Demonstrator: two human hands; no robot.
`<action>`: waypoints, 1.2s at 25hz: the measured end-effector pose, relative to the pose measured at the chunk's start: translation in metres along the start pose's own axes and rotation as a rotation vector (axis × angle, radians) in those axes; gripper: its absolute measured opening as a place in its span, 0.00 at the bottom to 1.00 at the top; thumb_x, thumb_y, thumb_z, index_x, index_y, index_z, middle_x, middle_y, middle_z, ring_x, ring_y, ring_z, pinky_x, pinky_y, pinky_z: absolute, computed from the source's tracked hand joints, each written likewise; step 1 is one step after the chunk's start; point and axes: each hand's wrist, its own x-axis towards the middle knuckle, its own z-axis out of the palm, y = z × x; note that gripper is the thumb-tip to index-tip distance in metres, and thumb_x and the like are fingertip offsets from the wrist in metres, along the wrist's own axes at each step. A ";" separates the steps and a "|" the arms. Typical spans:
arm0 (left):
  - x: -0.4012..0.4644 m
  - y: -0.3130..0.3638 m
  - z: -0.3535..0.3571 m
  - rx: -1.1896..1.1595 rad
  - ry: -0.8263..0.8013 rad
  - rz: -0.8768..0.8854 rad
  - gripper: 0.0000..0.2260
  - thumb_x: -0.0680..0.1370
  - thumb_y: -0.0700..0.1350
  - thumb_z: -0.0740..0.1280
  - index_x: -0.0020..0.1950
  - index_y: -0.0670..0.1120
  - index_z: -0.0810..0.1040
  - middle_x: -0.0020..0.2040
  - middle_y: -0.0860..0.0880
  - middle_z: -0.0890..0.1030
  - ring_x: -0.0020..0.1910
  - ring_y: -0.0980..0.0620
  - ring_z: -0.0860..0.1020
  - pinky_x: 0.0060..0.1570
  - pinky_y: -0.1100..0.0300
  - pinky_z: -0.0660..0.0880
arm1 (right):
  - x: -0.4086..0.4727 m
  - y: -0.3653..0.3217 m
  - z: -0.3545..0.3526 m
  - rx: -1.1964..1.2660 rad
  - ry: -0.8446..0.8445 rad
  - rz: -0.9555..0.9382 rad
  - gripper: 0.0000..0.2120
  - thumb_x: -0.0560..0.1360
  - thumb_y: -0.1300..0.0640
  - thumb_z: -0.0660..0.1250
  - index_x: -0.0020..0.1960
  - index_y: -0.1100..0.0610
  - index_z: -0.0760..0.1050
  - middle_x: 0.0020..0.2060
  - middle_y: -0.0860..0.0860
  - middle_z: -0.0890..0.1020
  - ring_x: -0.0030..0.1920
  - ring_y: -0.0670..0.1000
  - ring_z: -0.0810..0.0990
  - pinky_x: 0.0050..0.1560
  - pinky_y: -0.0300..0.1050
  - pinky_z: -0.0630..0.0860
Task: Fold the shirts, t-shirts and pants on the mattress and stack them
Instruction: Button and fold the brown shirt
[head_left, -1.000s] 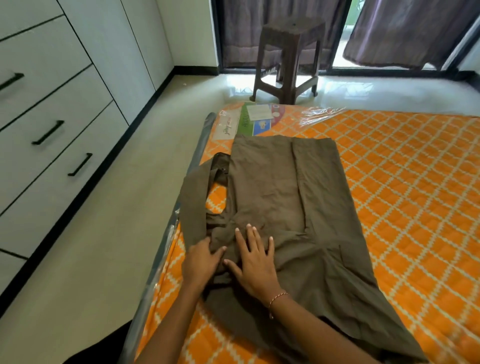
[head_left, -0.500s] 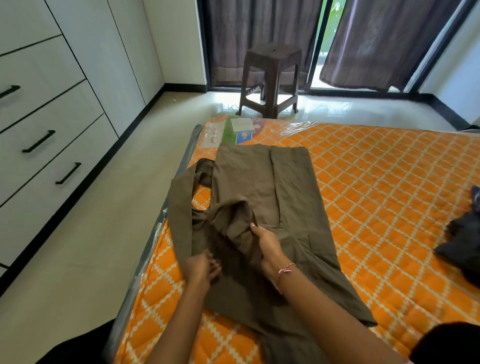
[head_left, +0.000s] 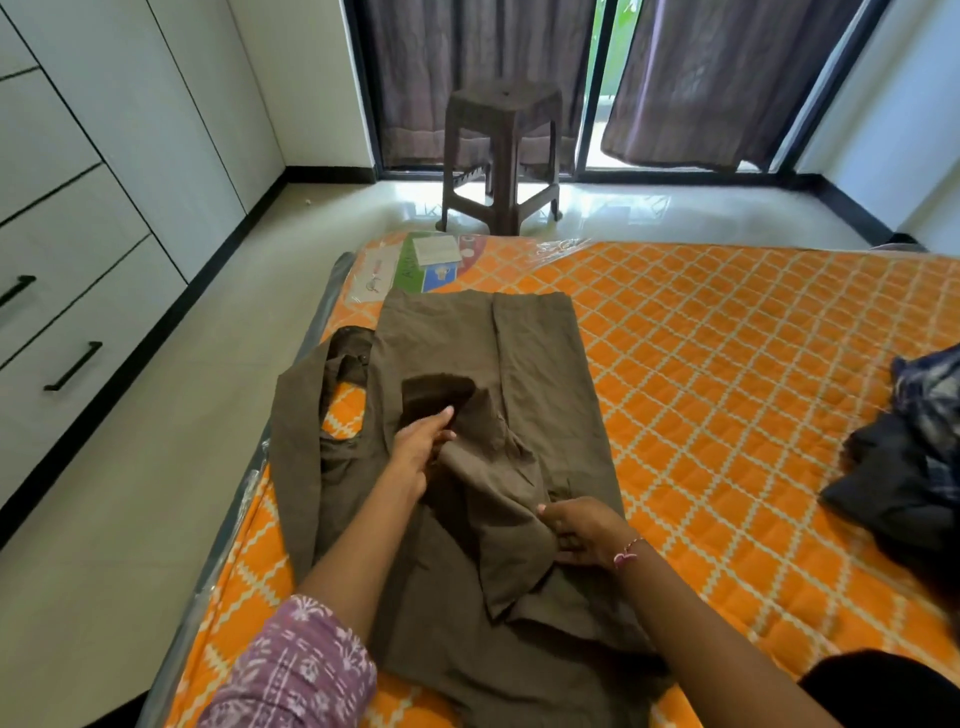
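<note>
Orange mattress (head_left: 727, 364) on floor; stool (head_left: 501, 156) beyond its far edge. Brown shirt (head_left: 540, 364) spread on mattress. Left hand (head_left: 418, 447) grips a raised fold at shirt centre, fingers curled. Right hand (head_left: 584, 530) pinches the same fold's near edge. Dark clothes (head_left: 904, 467) well right of both hands.

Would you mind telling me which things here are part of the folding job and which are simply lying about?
Part of the job:
- brown garment, gripped by the left hand and the right hand
- dark clothes heaped at the right, not yet folded
- orange mattress, the work surface

Just lying about:
- brown plastic stool on the floor
- product label under the mattress wrap
- white drawers
- curtains
</note>
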 end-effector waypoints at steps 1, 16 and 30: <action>0.008 0.002 0.005 0.093 -0.008 0.004 0.15 0.75 0.54 0.69 0.51 0.43 0.79 0.38 0.47 0.82 0.38 0.51 0.78 0.44 0.59 0.76 | 0.006 -0.006 -0.002 -0.149 0.087 -0.041 0.11 0.77 0.52 0.65 0.42 0.59 0.75 0.33 0.53 0.76 0.32 0.51 0.75 0.31 0.41 0.72; 0.055 0.043 0.040 0.376 -0.442 0.047 0.06 0.76 0.35 0.65 0.46 0.45 0.78 0.42 0.46 0.82 0.40 0.51 0.81 0.41 0.60 0.79 | 0.061 -0.080 0.020 0.649 -0.370 -0.084 0.20 0.76 0.53 0.64 0.64 0.62 0.75 0.58 0.59 0.80 0.58 0.57 0.79 0.62 0.51 0.74; 0.127 0.097 0.053 0.033 -0.409 0.071 0.07 0.77 0.41 0.66 0.47 0.42 0.83 0.43 0.44 0.85 0.44 0.47 0.83 0.43 0.56 0.81 | 0.105 -0.182 0.039 0.620 -0.368 -0.561 0.22 0.73 0.76 0.55 0.60 0.58 0.75 0.48 0.55 0.83 0.46 0.52 0.83 0.48 0.44 0.81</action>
